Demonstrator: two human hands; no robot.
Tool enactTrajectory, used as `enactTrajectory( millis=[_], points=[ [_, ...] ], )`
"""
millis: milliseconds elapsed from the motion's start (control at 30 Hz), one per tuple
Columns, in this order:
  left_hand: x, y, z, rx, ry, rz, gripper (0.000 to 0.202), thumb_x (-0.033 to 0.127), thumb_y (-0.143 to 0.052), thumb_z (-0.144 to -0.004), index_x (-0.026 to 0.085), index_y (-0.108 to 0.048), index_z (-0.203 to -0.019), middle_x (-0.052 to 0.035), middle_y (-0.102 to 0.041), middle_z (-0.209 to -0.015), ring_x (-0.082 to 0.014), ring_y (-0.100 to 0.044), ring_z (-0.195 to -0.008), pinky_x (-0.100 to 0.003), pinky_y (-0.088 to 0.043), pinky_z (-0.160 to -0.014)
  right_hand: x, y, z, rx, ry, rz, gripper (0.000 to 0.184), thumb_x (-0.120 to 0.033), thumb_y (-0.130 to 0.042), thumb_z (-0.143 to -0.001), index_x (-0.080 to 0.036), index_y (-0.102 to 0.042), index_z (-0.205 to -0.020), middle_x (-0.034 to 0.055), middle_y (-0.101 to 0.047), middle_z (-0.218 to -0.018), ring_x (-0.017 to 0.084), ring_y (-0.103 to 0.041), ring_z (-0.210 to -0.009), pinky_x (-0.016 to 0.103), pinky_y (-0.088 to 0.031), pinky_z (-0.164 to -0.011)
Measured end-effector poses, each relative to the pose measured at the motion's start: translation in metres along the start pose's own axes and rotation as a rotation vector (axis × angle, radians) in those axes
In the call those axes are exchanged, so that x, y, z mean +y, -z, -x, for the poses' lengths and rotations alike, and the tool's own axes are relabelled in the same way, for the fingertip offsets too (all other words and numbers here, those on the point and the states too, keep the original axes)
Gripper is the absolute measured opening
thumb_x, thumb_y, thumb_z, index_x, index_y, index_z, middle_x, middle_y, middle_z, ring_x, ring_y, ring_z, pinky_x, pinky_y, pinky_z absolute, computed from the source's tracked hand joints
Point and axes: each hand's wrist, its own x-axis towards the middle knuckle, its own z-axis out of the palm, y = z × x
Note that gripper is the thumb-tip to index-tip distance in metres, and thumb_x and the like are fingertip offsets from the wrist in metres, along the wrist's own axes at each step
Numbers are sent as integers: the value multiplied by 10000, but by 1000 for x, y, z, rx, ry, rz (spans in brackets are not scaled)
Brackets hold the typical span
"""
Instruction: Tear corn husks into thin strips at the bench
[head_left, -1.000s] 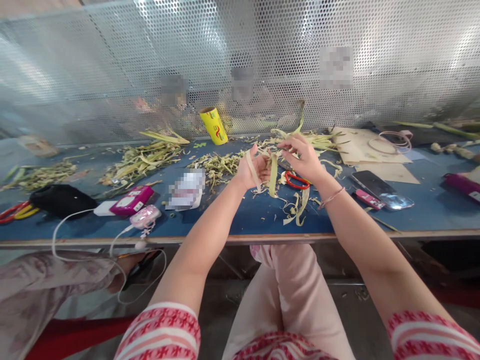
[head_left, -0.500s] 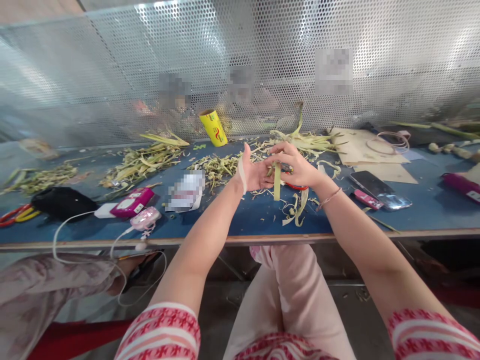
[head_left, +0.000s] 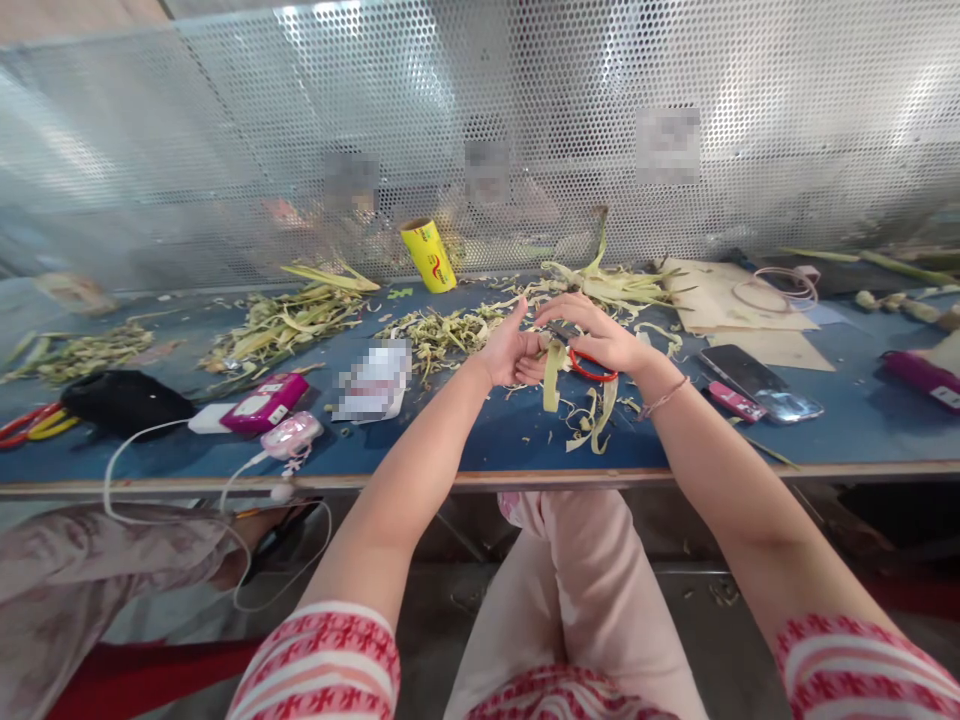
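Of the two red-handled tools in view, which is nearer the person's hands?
The central tool, its red showing just below the right hand in the picture. The other tool, red and yellow, lies at the picture's left edge, beside the black pouch.

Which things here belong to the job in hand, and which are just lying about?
Likely the job: leaf strip by the left hand and right hand; leaf scraps.

Probably just lying about: phone, yellow tube, black pouch, purple box.
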Motion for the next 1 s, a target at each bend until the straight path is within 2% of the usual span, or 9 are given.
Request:
enactTrajectory(
  millis=[167,367,533,667,733,833,900,1000],
  points=[
    [0,1,3,-44,83,10,740,905,-253,-685,230,-466,-470,12,-217,-359,-98,-179,-313,-284,-162,-317,5,-7,-2,-60,-66,67,422,-71,-436,-752,-211,-658,-1083,93,-687,-1079,241,-601,-1062,482,-444,-985],
    [-5,6,0,16,-49,46,652,795,-364,-744,210,-505,-493,-40,-364,-412,-142,-351,-373,-323,-308,-392,1,-7,-1,-31,-174,33,444,-69,-470,-728,-199,-640,-1117,77,-698,-1035,225,-630,-1010,437,-496,-930],
    [-4,6,-1,3,-137,131,333,492,-551,-632,167,-614,-597,-81,-526,-530,-157,-449,-456,-330,-355,-471,0,-6,-1,-12,-311,-49,500,-48,-468,-688,-197,-617,-1141,65,-683,-988,195,-647,-926,366,-521,-855],
    [-3,0,0,77,-247,152,107,207,-607,-537,156,-592,-629,-18,-485,-506,-98,-405,-435,-275,-323,-462,0,-5,-3,122,-435,-111,427,-71,-472,-703,-176,-605,-1095,29,-628,-848,148,-600,-726,302,-497,-702],
    [-3,-3,-1,161,-342,139,179,115,-636,-546,162,-594,-714,29,-484,-541,-55,-373,-429,-230,-298,-452,2,-4,-3,203,-491,-131,372,-98,-484,-716,-176,-603,-1060,6,-597,-802,118,-539,-625,277,-458,-630],
    [-4,-8,-4,328,-456,106,312,91,-725,-589,188,-575,-845,60,-534,-655,-35,-460,-488,-193,-350,-483,4,-6,-4,277,-567,-154,316,-125,-498,-713,-183,-609,-1003,-10,-579,-778,99,-496,-569,256,-412,-582],
    [-5,-11,-7,420,-502,67,377,113,-798,-579,189,-552,-854,70,-550,-707,-30,-509,-540,-186,-397,-526,4,-7,-6,292,-601,-158,294,-126,-503,-690,-180,-611,-958,-7,-577,-776,109,-517,-586,258,-410,-585],
    [-6,-15,-11,489,-551,11,469,153,-890,-505,175,-515,-785,91,-522,-695,-9,-482,-542,-175,-383,-531,-1,-9,-8,262,-622,-144,292,-108,-501,-660,-175,-607,-924,-3,-575,-760,125,-542,-616,270,-426,-612]
  ],
)
